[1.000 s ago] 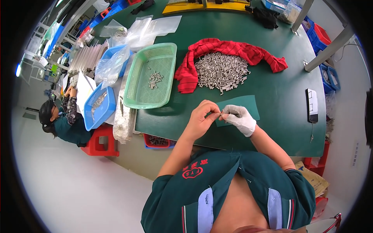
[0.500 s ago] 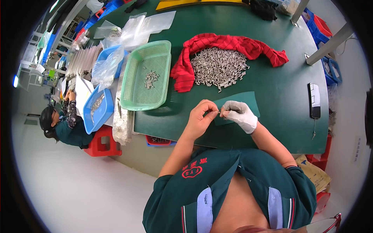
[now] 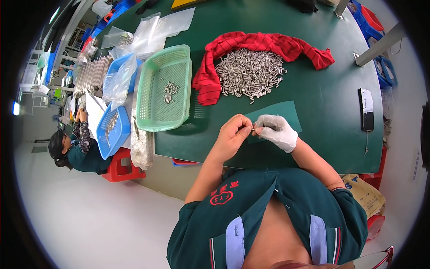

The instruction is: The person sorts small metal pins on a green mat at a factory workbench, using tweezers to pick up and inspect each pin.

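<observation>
Both my hands meet over the near part of the green table, fingertips pinched together. A small metal cylinder (image 3: 254,129), mostly hidden by the fingers, is between them. My bare left hand (image 3: 232,136) grips it from the left. On the other side is my right hand (image 3: 280,134), in a white glove whose thumb and fingertips close on the piece. Under the right hand lies a dark green sheet (image 3: 280,112). Beyond it is a heap of short silvery metal cylinders (image 3: 251,74), bordered by a red checked cloth (image 3: 208,67).
A green plastic basket (image 3: 186,85) with some cylinders stands left of the heap. Blue trays (image 3: 123,132) and plastic bags (image 3: 165,27) lie farther left. A phone-like device (image 3: 367,112) rests at the right. A co-worker (image 3: 85,154) sits at the left by a red stool (image 3: 123,167).
My hands keep their pinch at nearly the same spot. The view has shifted slightly, so the basket, cloth and heap appear a little farther left and up.
</observation>
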`<state>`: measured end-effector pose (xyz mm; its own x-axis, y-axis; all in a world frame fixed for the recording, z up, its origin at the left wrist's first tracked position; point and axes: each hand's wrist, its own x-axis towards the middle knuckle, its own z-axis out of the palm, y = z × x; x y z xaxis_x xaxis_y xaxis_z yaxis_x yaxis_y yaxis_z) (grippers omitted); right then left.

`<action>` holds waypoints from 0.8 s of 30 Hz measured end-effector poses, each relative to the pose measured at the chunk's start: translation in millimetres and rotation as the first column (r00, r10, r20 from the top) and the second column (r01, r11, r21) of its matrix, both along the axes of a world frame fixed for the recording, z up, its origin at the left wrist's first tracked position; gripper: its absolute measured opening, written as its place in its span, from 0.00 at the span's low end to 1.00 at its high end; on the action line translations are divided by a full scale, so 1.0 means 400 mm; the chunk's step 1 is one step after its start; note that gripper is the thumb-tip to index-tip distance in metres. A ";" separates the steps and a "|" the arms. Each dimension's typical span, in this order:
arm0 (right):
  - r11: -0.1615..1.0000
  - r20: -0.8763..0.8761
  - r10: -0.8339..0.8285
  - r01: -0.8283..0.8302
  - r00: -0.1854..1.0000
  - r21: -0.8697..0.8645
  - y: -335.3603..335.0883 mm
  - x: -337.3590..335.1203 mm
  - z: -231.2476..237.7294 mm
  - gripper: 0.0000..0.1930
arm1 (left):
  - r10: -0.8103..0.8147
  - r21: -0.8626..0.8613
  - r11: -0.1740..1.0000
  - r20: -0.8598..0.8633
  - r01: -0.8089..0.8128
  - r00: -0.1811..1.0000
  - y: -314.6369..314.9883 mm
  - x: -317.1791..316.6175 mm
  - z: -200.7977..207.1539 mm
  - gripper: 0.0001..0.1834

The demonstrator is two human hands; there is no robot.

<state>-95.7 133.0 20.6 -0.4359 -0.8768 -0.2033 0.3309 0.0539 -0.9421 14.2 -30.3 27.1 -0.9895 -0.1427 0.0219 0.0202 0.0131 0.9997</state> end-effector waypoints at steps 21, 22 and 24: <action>0.882 0.287 -0.369 0.431 0.884 -0.193 -0.032 0.000 0.020 0.20 | 0.228 -0.783 0.575 -0.126 -0.238 0.966 0.070 0.003 -0.061 0.05; 0.860 0.378 -0.343 0.449 0.860 -0.242 -0.033 -0.003 0.018 0.20 | 0.224 -0.827 0.508 -0.142 -0.240 0.964 0.078 0.003 -0.069 0.07; 0.822 0.499 -0.297 0.484 0.814 -0.300 -0.037 -0.006 0.017 0.21 | 0.217 -0.846 0.476 -0.153 -0.241 0.964 0.089 0.003 -0.076 0.07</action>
<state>-98.1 118.1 27.2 -0.7135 -0.6903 -0.1199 0.5983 -0.5112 -0.6170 15.3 5.1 -3.1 -0.9222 -0.2638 0.2829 -0.0944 0.8627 0.4969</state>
